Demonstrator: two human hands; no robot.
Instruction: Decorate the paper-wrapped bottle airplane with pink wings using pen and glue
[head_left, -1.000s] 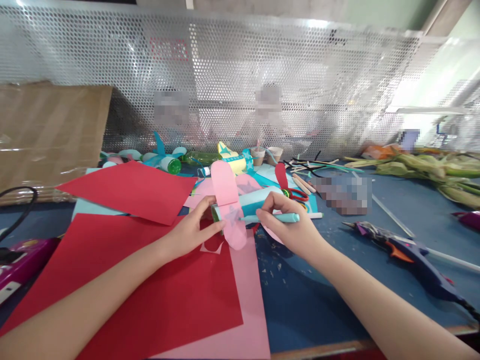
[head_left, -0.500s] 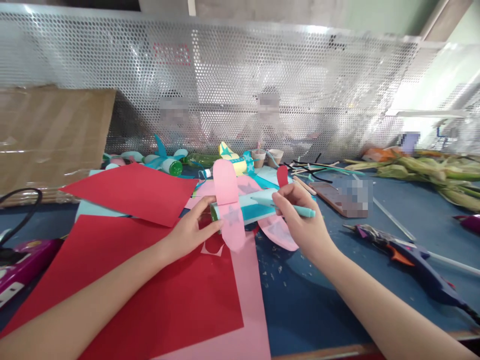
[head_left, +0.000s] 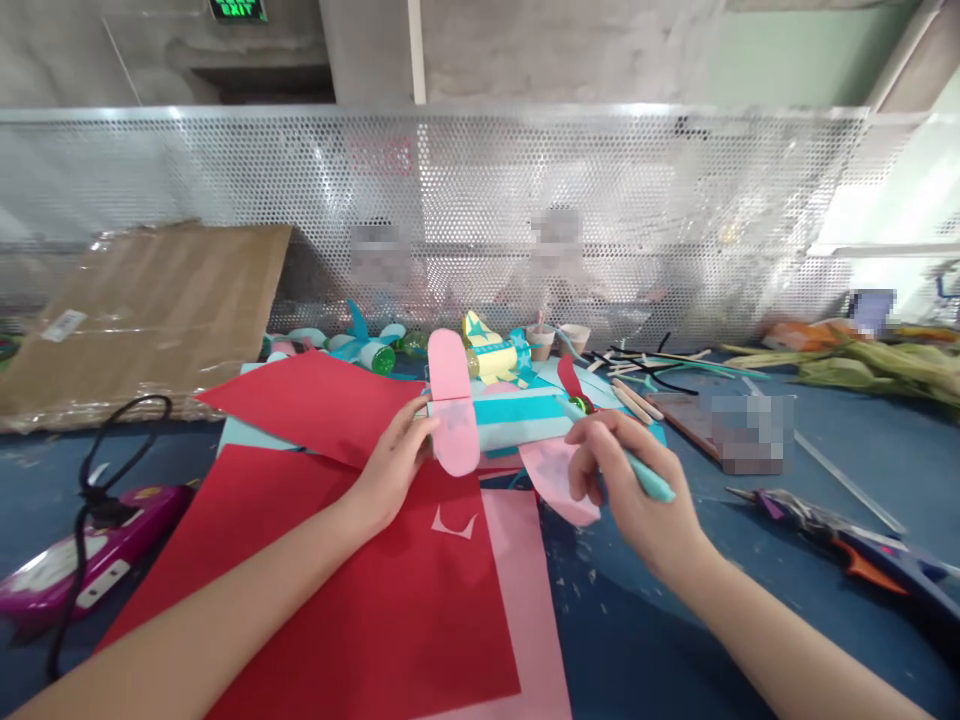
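Note:
In the head view my left hand (head_left: 394, 462) grips the left end of a bottle (head_left: 519, 410) wrapped in light blue paper with a brighter blue stripe. A pink paper strip with rounded ends (head_left: 453, 435) stands across that end, beside my fingers. My right hand (head_left: 641, 490) holds a teal pen (head_left: 654, 481), its tip close to the bottle's right end. A red paper piece (head_left: 570, 380) sticks up there. Below the bottle lies a pale pink paper shape (head_left: 559, 478).
Red sheets (head_left: 360, 600) cover the left front, with a pink scrap (head_left: 454, 522) on top. A purple glue gun (head_left: 127, 530) lies left, a dark blue one (head_left: 847, 540) right. Behind are a yellow paper-covered bottle (head_left: 491, 360), cardboard (head_left: 150, 320), a phone (head_left: 690, 425) and wooden sticks (head_left: 634, 400).
My right hand with the pen has drawn back from the bottle's middle toward its right end. The bottle has turned slightly, showing more blue stripe. The camera view has tilted up and left.

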